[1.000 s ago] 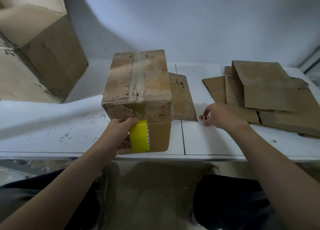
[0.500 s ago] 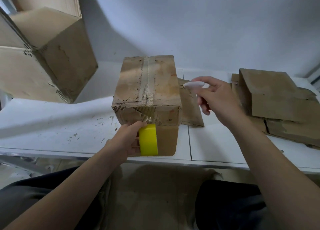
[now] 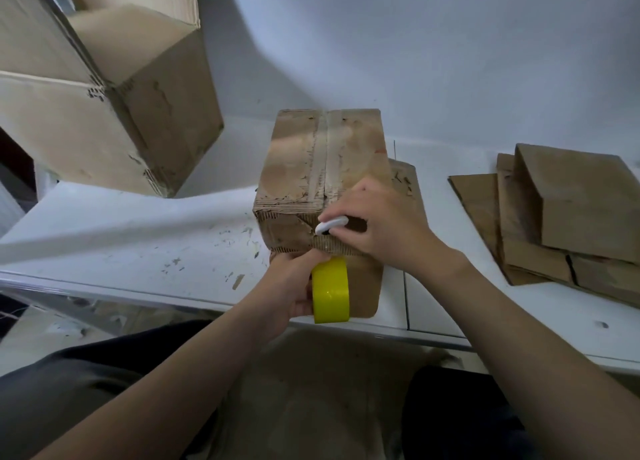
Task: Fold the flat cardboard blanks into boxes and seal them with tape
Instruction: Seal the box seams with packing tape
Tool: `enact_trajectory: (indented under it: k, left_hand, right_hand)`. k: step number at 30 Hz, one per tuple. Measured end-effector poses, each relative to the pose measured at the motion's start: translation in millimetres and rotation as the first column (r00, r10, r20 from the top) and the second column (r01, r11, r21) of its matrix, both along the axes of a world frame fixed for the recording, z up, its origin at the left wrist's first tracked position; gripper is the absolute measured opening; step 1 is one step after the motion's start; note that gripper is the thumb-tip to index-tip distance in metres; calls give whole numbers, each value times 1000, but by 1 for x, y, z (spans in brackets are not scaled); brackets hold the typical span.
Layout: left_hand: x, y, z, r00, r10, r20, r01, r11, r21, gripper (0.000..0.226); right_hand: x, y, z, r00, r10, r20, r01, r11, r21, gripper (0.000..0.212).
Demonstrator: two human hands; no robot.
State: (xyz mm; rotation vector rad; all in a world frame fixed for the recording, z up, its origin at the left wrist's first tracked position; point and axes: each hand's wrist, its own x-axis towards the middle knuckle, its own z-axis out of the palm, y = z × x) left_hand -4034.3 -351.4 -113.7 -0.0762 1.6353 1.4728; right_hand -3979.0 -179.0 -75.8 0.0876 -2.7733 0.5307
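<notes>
Left grip (image 3: 291, 286) round glossy tape roll (image 3: 330, 291), right grip (image 3: 384, 227) pinching white oval tool (image 3: 330, 224)

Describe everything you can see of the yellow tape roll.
The tape roll is glossy yellow, held upright on edge with its outer band facing the camera. The left hand grips it from the left, in front of the near face of the box, at the table's front edge. Its core is hidden.

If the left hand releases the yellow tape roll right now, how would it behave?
The yellow tape roll is round and held on edge at the white table's front edge, so it would probably roll or drop off. Its glossy face may be slippery for the left hand. It looks rigid.
</notes>
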Motion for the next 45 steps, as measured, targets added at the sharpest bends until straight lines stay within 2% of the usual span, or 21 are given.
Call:
enact_trajectory:
  k: [8, 13, 17, 21, 24, 26, 28, 32, 33, 35, 38, 40, 42, 45]
  left_hand:
    - [1, -2, -1, 999, -31, -12, 31, 999, 13, 31]
    - [1, -2, -1, 1000, -23, -19, 23, 1000, 20, 30]
    - [1, -2, 0, 999, -30, -35, 29, 1000, -9, 27]
    - [3, -4, 2, 996, -65, -56, 63, 998, -29, 25]
    - [2, -7, 9, 991, -100, -93, 97, 995, -37, 15]
    - [0, -11, 15, 984, -133, -115, 127, 990, -58, 21]
    - [-3, -16, 22, 968, -191, -160, 176, 979, -105, 24]
    - [-6, -27, 35, 901, -373, -220, 330, 920, -211, 12]
    - [-7, -29, 37, 890, -399, -222, 351, 909, -226, 9]
    - [-7, -32, 38, 870, -434, -233, 377, 891, -252, 8]
    - [-10, -37, 37, 873, -418, -251, 353, 897, -266, 5]
    - [-12, -39, 37, 895, -370, -249, 311, 918, -248, 4]
    - [-15, -40, 37, 905, -330, -268, 270, 933, -237, 7]
    - [-18, -40, 36, 909, -273, -316, 213, 954, -211, 17]
  right_hand:
    - [-5, -6, -9, 996, 0, -86, 8, 995, 95, 23]
    - [-4, -8, -8, 996, 92, -11, -86, 961, 262, 18]
    - [-1, 9, -3, 990, 125, 59, -135, 965, 226, 19]
    - [9, 20, 3, 973, 130, 190, -148, 985, 85, 18]
    - [14, 18, 11, 986, 83, 142, -59, 984, -167, 17]
    - [13, 16, 18, 997, -10, 77, 40, 918, -394, 16]
    - [8, 14, 22, 989, -147, -8, 119, 830, -544, 14]
    - [-11, 18, 12, 885, -462, -55, 340, 724, -600, 9]
    - [-16, 22, 7, 862, -504, -46, 394, 726, -563, 9]
    - [-23, 30, -2, 852, -522, -43, 465, 792, -396, 10]
    - [-28, 34, -7, 855, -511, -83, 497, 855, -148, 3]
    - [-27, 28, -3, 859, -478, -184, 486, 874, 0, 17]
    - [-25, 15, 2, 882, -361, -302, 416, 898, 142, 32]
    - [-22, -8, -6, 914, -337, -224, 393, 870, 297, 50]
